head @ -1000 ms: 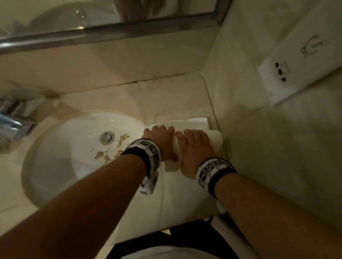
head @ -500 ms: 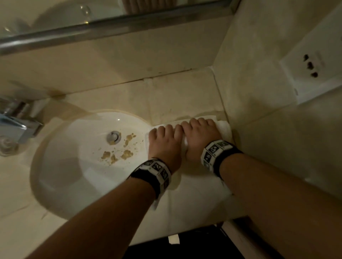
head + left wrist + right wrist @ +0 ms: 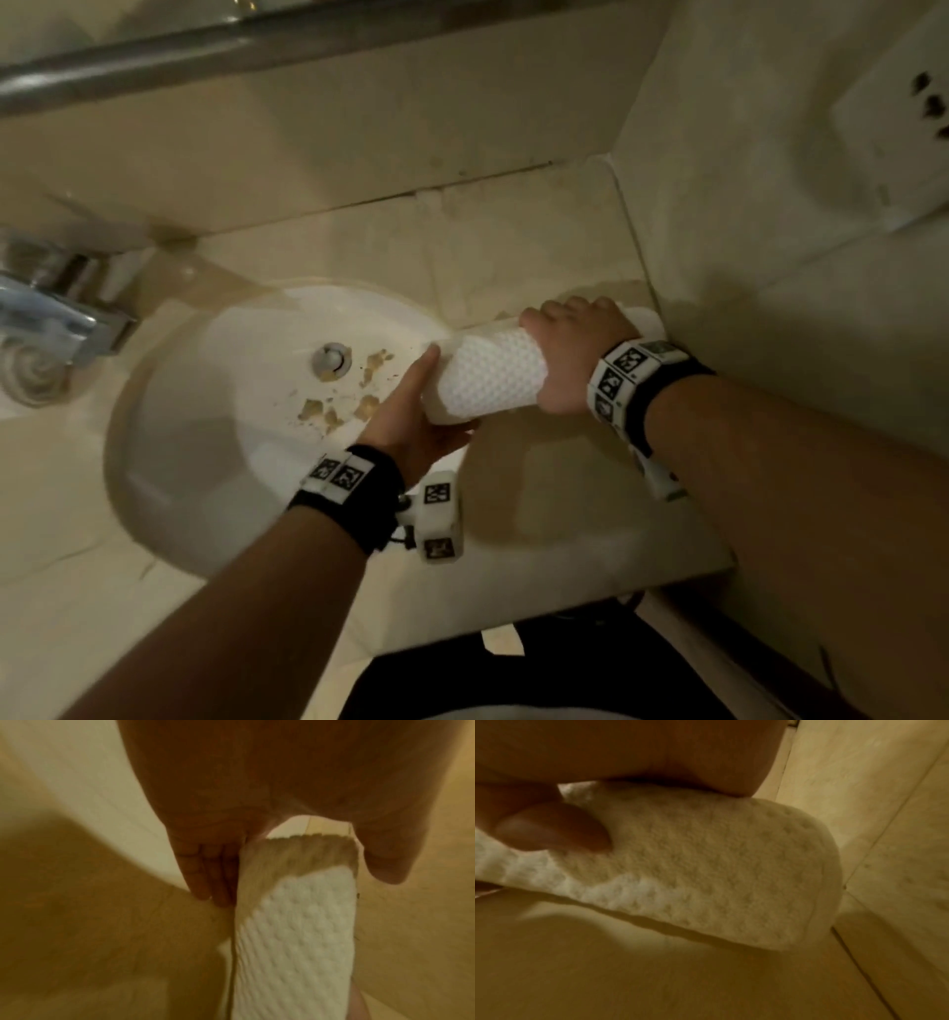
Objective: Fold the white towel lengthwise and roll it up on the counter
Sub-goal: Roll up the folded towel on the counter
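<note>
The white towel [image 3: 488,377] is a tight, dimpled roll lying crosswise on the beige counter [image 3: 565,488], between the sink and the right wall. My right hand [image 3: 575,349] lies over its right half, fingers curled down the far side and thumb [image 3: 552,827] on the near side. My left hand [image 3: 411,406] meets the roll's left end with straight fingers [image 3: 205,878], thumb below it. In the left wrist view the towel [image 3: 295,933] runs away from my palm. The right wrist view shows the towel's [image 3: 706,872] rounded end close to the wall.
A white sink [image 3: 205,411] with brown flecks near its drain [image 3: 331,357] lies left of the roll. A chrome faucet [image 3: 46,318] stands at far left. The tiled side wall [image 3: 770,308] carries a socket plate [image 3: 914,103]. A mirror rail runs along the back.
Both hands were pressing flat on top of the towel and rolling it away from me. Now the towel is fully rolled; my left hand has shifted to its left end, my right hand wraps it.
</note>
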Tool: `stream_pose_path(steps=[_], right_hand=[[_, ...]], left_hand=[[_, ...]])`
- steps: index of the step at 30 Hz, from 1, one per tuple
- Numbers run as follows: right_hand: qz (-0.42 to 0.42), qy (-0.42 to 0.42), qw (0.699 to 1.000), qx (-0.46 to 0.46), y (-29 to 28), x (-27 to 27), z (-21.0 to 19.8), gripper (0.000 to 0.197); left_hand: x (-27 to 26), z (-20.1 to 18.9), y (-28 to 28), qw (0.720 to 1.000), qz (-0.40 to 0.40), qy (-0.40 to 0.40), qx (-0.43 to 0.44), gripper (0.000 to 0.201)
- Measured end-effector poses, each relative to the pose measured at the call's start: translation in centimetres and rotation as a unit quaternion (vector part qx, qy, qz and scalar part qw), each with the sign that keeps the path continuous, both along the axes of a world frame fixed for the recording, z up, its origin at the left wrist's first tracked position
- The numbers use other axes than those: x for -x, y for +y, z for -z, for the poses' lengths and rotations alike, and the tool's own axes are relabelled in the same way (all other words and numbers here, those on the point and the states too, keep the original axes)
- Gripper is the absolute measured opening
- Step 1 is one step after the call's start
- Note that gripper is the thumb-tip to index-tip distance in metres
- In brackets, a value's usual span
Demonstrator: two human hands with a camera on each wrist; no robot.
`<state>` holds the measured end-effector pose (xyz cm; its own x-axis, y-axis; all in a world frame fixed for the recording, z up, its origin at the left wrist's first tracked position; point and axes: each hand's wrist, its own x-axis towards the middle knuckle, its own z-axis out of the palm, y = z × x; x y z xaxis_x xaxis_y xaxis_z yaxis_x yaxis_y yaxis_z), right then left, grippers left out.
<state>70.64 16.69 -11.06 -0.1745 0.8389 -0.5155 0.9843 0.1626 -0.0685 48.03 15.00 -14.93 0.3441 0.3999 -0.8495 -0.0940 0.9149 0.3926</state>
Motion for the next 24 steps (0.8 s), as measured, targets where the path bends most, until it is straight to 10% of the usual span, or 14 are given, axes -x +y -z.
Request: stream_pose_path(steps=[6, 12, 17, 21, 24], right_hand=[[-0.005, -0.019, 0.999, 0.045, -3.5, 2.4, 0.0, 0.085], [0.005, -0.003, 0.998, 0.059, -8.0, 5.3, -0.9, 0.08], [0.131, 0.078, 0.977, -0.147, -13.8, 9.1, -2.1, 0.072], [0.361, 0.285, 0.881, -0.113, -16.8, 12.5, -4.6, 0.049], [0.568, 0.451, 0.688, 0.01, -16.8, 14.7, -6.3, 0.068]], left_hand=[[0.9, 0.3, -2.5, 0.998, -0.06, 0.024, -0.006, 0.051], [4.1, -0.3, -5.0, 0.999, 0.002, 0.037, -0.026, 0.079], [7.4, -2.2, -7.0, 0.997, -0.064, 0.051, -0.006, 0.088], [10.7, -5.5, -7.7, 0.992, -0.113, 0.043, -0.03, 0.044], [13.0, -8.2, -8.3, 0.991, -0.114, 0.046, -0.049, 0.033]])
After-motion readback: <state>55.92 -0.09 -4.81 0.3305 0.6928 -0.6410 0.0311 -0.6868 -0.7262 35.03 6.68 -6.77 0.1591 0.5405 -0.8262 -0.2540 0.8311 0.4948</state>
